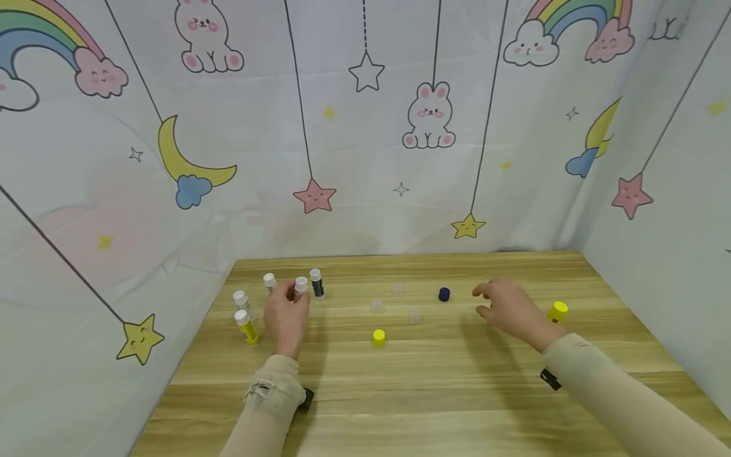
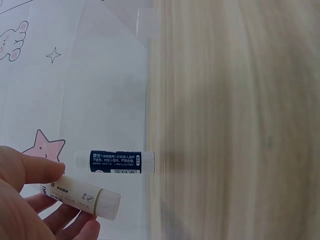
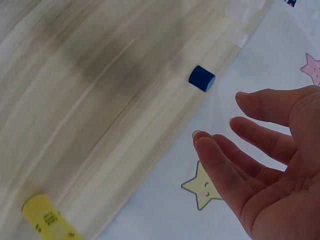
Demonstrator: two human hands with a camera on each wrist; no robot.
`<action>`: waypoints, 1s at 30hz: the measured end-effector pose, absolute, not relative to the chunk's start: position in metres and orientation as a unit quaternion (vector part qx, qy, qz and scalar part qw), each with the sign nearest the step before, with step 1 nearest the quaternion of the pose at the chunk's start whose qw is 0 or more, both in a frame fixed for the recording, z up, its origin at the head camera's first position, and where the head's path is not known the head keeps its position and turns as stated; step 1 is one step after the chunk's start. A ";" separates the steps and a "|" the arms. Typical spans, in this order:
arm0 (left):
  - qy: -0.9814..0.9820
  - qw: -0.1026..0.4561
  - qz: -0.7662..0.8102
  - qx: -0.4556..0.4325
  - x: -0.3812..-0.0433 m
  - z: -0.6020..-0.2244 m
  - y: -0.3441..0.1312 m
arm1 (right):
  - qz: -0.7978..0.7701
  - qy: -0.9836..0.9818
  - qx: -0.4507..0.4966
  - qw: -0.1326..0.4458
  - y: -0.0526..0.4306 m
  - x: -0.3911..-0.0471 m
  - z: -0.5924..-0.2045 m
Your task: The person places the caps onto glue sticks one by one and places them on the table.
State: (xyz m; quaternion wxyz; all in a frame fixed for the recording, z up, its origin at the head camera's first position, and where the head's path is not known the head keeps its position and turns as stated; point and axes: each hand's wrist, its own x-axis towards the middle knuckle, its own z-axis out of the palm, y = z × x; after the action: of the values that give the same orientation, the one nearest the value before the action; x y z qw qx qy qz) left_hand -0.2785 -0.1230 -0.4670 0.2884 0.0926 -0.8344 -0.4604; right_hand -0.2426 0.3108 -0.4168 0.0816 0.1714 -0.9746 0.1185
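My left hand (image 1: pixel 287 315) grips a white glue stick (image 2: pixel 75 195) between thumb and fingers, at the left of the table. Just beyond it stands a glue stick with a dark blue label (image 1: pixel 317 285). To the left are a yellow-labelled glue stick (image 1: pixel 246 327) and two more white-topped glue sticks, partly hidden by the hand or each other. Over the right side of the table hangs my right hand (image 1: pixel 508 311), fingers loosely bent and holding nothing. A dark blue cap (image 3: pixel 201 78) lies to its left, and a yellow glue stick (image 1: pixel 558 311) stands to its right.
Around the middle of the wooden table (image 1: pixel 400 393) sit a yellow cap (image 1: pixel 379 337) and three translucent caps, one of them the nearer translucent cap (image 1: pixel 415 315). A white curtain (image 1: pixel 371 158) printed with stars and rabbits rises behind the table and along both sides.
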 end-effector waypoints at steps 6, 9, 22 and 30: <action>-0.838 0.286 -0.456 0.090 -0.278 -0.467 -0.122 | 0.129 -0.975 0.172 0.057 0.296 -0.247 -0.427; -0.843 0.282 -0.450 0.088 -0.278 -0.466 -0.121 | 0.125 -0.975 0.176 0.054 0.291 -0.248 -0.432; -0.846 0.282 -0.447 0.075 -0.276 -0.462 -0.115 | 0.146 -0.970 0.187 0.050 0.262 -0.252 -0.439; -0.853 0.285 -0.433 0.054 -0.275 -0.463 -0.111 | 0.151 -0.965 0.206 0.063 0.244 -0.258 -0.446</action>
State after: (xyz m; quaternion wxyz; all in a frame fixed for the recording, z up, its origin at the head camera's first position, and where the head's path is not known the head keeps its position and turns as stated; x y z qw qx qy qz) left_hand -0.2748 -0.1114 -0.4633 0.2851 0.0536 -0.8534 -0.4331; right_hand -0.2579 0.2438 -0.4464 0.0631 0.2059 -0.9648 0.1512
